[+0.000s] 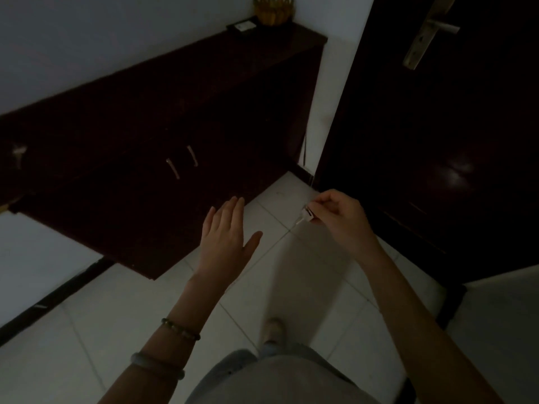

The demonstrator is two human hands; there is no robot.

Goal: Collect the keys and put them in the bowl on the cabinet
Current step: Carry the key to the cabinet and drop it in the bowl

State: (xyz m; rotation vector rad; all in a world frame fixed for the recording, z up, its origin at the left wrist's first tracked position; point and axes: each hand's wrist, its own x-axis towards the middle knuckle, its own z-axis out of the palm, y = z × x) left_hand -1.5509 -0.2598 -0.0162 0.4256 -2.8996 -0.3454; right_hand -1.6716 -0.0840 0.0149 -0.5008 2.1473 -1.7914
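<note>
My right hand [339, 218] is pinched shut on a small key [306, 214] with a pale tag, held in the air above the tiled floor beside the dark door. My left hand [226, 240] hangs flat and open in front of the cabinet, holding nothing. A yellowish woven bowl [272, 10] stands on the far end of the dark wooden cabinet [175, 91], well beyond both hands. Another key [18, 154] seems to lie on the cabinet top at the far left; the light is too dim to be sure.
A dark door [437, 141] with a metal lever handle [428, 33] fills the right side. A small flat dark-and-white object [242, 26] lies beside the bowl. Two metal handles [182, 161] sit on the cabinet doors. White floor tiles [291, 272] run between cabinet and door.
</note>
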